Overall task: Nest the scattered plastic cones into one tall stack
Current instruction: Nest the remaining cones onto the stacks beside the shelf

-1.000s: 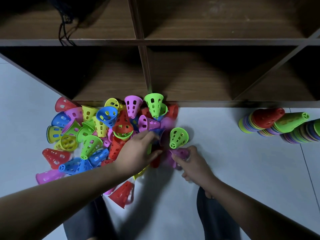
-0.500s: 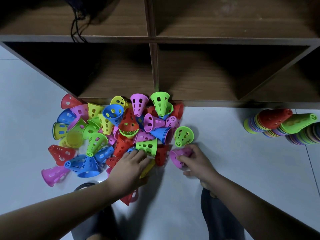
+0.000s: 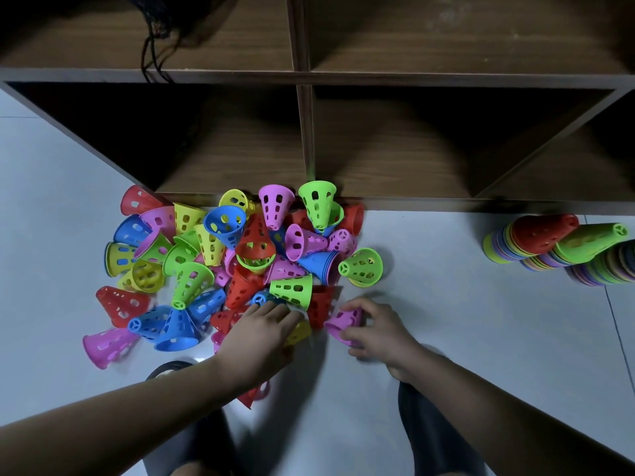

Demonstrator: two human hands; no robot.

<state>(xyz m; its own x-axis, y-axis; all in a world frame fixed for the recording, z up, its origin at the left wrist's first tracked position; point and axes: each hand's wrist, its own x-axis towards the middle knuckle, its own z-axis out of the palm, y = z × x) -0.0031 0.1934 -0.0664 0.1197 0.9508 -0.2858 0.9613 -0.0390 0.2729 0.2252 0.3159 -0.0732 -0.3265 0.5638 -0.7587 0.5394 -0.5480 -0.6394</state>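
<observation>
Surface: pale floor (image 3: 464,338), with a dark wooden shelf unit (image 3: 305,142) standing along its far edge.
Loose cones: we logged a pile of loose cones (image 3: 220,266) in red, blue, green, yellow and pink, all perforated. It was heaped against the shelf unit's front, left of the floor's centre. Most cones lay tipped or on their sides.
Outlier: 1 green cone (image 3: 362,267) lay just beside the pile's right edge, narrow end toward the pile.
Right hand: the right hand (image 3: 378,333) gripped a pink cone (image 3: 345,322) low over the floor, just right of the pile's near edge. Thumb and fingers were curled round it.
Left hand: the left hand (image 3: 261,329) lay palm down on the pile's near edge, fingers stretched forward over a yellow cone (image 3: 299,333). We could not tell whether they gripped it.
Finished work: nested stacks (image 3: 549,249) sat well apart from the pile at the right, near the shelf unit's front. 1 was topped red, 1 green, and a 3rd was cut by the frame edge.
Other: black cords (image 3: 154,60) hung over the upper left shelf.
</observation>
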